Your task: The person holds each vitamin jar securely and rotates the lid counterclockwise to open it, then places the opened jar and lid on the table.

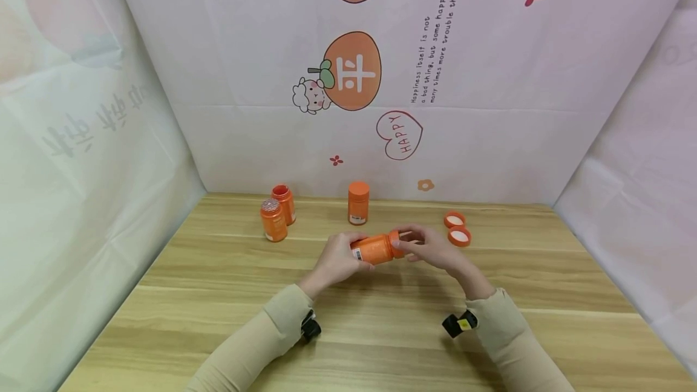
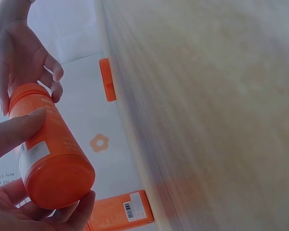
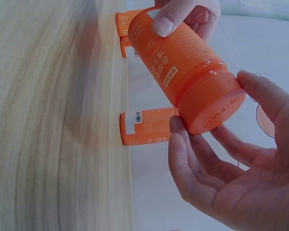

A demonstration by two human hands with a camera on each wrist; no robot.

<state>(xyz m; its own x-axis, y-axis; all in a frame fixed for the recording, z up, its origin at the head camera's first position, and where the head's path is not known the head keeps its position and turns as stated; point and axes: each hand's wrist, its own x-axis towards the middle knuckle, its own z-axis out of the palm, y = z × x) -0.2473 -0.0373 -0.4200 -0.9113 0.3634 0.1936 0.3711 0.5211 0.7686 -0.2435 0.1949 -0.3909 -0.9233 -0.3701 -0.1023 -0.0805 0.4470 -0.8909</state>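
Note:
Above the table, my left hand (image 1: 336, 258) grips an orange plastic bottle (image 1: 373, 250), tilted nearly onto its side with its base toward that hand. The bottle's orange cap (image 3: 213, 102) sits on its neck and points right. My right hand (image 1: 435, 250) holds this cap by its rim, the thumb on one side and the fingertips on the other, in the right wrist view. Part of the bottle's label lies under the left thumb. In the left wrist view the bottle's round base (image 2: 60, 182) faces the camera; the cap is mostly hidden there.
Behind the hands stands another orange bottle (image 1: 358, 204) with its cap on. Two uncapped orange bottles (image 1: 274, 225) stand close together at the back left. Two loose orange caps (image 1: 460, 236) lie inner side up at the back right. Printed white cloth (image 1: 245, 150) encloses the wooden table (image 1: 218, 307).

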